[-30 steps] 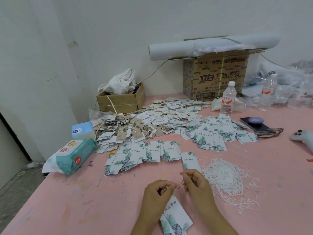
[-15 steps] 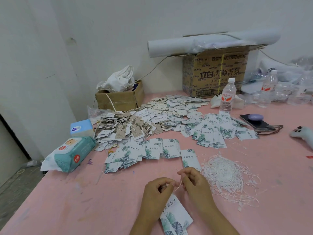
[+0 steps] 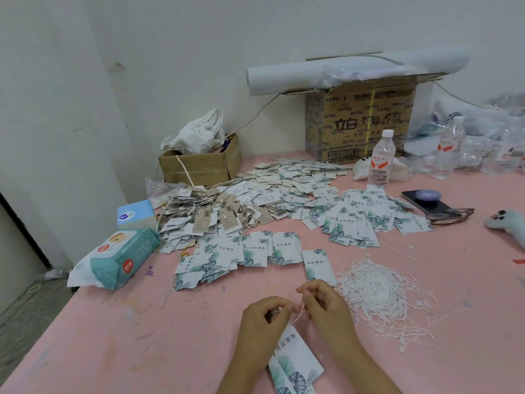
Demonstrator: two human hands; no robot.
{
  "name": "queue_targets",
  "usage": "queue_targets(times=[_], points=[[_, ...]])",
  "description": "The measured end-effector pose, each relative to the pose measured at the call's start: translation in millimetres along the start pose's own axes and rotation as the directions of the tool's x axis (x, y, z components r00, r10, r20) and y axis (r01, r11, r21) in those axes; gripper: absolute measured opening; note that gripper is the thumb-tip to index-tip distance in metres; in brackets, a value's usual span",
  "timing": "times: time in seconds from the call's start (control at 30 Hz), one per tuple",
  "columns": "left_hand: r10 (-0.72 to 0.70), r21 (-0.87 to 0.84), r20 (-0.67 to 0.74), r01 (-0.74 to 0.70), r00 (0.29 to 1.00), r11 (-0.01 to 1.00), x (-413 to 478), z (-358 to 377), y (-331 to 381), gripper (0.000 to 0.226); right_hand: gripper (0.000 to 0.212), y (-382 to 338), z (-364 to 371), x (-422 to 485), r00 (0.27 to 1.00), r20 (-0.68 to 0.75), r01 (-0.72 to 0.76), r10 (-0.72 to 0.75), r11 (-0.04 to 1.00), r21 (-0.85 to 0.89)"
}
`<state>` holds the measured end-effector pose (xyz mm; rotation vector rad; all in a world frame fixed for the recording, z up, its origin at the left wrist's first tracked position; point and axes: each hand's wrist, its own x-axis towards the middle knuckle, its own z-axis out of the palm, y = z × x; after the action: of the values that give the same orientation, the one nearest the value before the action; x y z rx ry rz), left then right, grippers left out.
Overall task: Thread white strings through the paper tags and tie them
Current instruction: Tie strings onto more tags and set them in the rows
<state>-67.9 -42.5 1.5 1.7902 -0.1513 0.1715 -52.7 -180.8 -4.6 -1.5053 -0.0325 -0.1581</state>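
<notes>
Near the front edge of the pink table (image 3: 142, 342), my left hand (image 3: 262, 322) pinches the top of a leaf-printed paper tag (image 3: 297, 365) that hangs toward me. My right hand (image 3: 324, 305) pinches a thin white string (image 3: 299, 314) that runs between both hands. A loose heap of white strings (image 3: 377, 291) lies just right of my right hand. One single tag (image 3: 318, 264) lies beyond my hands. A row of leaf tags (image 3: 241, 251) and a second leaf-tag pile (image 3: 360, 220) lie further back.
Brown strung tags (image 3: 216, 217) are heaped mid-table. At the left edge are a wet-wipes pack (image 3: 116, 258) and a blue box (image 3: 135, 214). Behind stand a small carton (image 3: 199, 164), a big carton (image 3: 360, 120), a water bottle (image 3: 382, 157), a phone (image 3: 429, 201) and a grey toy (image 3: 508, 224).
My hands stay together over the tag; the right hand's fingers have shifted slightly on the string. The view has tilted a little.
</notes>
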Motion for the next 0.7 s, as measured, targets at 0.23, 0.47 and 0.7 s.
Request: queue_targets(times=[0.23,0.47,0.7], points=[[-0.002,0.004,-0.002,0.002,1.0,1.0,0.2,0.4,0.2,0.026,0.03,3.4,0.2,2.4,1.0,-0.011,0.0,-0.001,1.0,-0.026],[-0.015,0.008,-0.011,0.015,1.0,1.0,1.0,1.1,-2.9,0.024,0.029,3.3,-0.7,1.7,1.0,-0.004,-0.003,0.003,0.999,-0.049],[-0.01,0.015,-0.005,0.01,1.0,1.0,0.4,0.0,-2.7,0.025,0.028,0.7,-0.7,1.1,1.0,0.0,0.001,-0.001,0.999,-0.045]])
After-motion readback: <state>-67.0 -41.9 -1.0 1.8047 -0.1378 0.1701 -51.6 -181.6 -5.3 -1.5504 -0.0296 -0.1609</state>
